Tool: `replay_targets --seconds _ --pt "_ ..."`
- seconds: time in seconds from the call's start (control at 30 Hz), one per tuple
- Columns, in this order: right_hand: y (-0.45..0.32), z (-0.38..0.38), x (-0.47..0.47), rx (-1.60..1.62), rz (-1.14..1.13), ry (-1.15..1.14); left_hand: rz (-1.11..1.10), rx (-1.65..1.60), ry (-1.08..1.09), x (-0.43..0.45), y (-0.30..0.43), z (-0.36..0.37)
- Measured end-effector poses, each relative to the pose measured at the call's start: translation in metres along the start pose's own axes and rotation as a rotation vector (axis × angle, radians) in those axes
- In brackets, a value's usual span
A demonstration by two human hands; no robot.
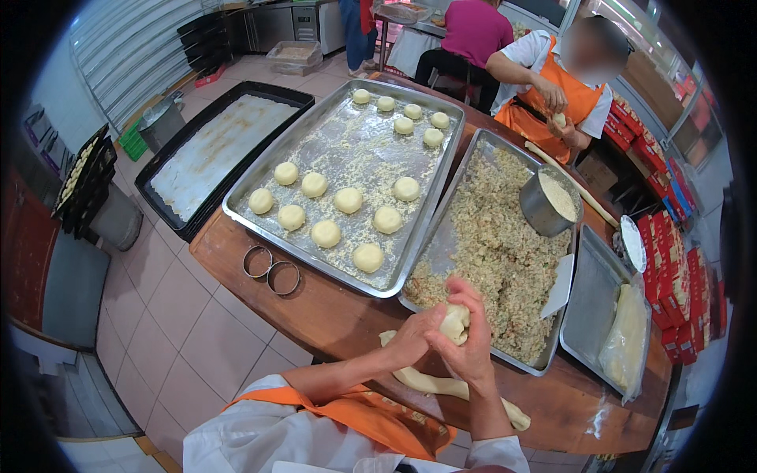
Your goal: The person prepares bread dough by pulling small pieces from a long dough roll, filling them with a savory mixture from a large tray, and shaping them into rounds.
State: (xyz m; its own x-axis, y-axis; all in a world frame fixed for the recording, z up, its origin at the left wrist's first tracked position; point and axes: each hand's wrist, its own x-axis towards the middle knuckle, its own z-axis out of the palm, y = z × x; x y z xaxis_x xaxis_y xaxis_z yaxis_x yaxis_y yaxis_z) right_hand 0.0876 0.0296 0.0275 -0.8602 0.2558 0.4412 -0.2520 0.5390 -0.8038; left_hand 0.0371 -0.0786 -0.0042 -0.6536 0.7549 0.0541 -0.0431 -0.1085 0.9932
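Note:
Between my two hands is a pale dough ball, its upper side gathered in folds. My left hand presses on it from the left, while my right hand cups it from the right with the fingers bent over the top. Both are above the near edge of a metal tray of crumbly filling. Under my forearms a long rope of dough lies along the table edge. To the left, a larger metal tray dusted with crumbs carries several round dough pieces.
On the filling stand a metal pot of pale crumbs and a white scraper. Two metal rings lie on the wooden table. At right, a tray holds plastic-wrapped dough. Across the table a co-worker handles dough. Black trays are stacked left.

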Motion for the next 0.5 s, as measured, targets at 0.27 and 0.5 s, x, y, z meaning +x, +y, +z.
replay_targets --seconds 0.27,0.5 --pt "0.012 0.004 -0.011 0.328 0.214 0.007 0.096 -0.045 0.163 -0.011 -0.002 0.015" --pt "-0.020 0.026 -0.006 0.423 0.047 0.112 0.025 -0.058 0.125 -0.017 0.002 -0.001"
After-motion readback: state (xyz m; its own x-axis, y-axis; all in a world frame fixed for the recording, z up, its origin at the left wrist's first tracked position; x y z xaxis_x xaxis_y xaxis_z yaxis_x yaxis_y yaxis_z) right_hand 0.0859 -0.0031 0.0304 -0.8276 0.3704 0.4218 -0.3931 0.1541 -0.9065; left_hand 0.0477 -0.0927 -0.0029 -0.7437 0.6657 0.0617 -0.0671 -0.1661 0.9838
